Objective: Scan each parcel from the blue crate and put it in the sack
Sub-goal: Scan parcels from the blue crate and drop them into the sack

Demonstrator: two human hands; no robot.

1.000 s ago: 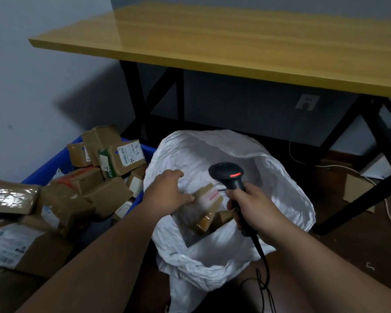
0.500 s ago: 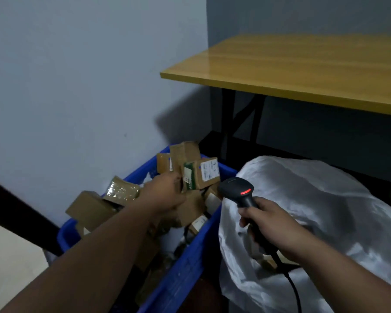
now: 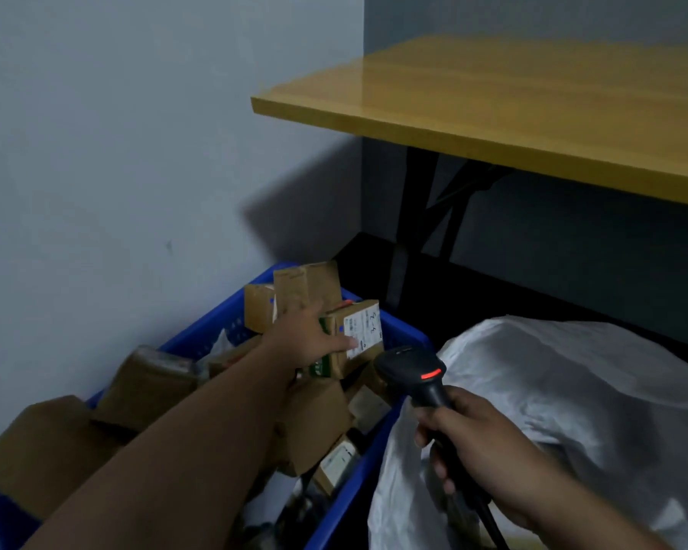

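Observation:
The blue crate [image 3: 215, 325] at lower left is heaped with brown cardboard parcels. My left hand [image 3: 306, 339] reaches into it and grips a parcel with a white label [image 3: 364, 327] near the crate's far right corner, thumb across the label and fingers over the box's far side. My right hand [image 3: 477, 442] holds a black barcode scanner [image 3: 414, 371] by its handle, red light lit, just right of the crate's rim. The white sack [image 3: 572, 391] lies crumpled at lower right, behind and under that hand; its opening and contents are hidden.
A yellow wooden table [image 3: 493, 93] on black legs [image 3: 410, 232] overhangs the sack at upper right. A grey wall runs close behind the crate. The scanner's black cable [image 3: 493, 525] trails down past my right wrist.
My left hand left the sack, crossed to the crate and took hold of the labelled parcel. My view swung left. The right hand kept the scanner beside the sack.

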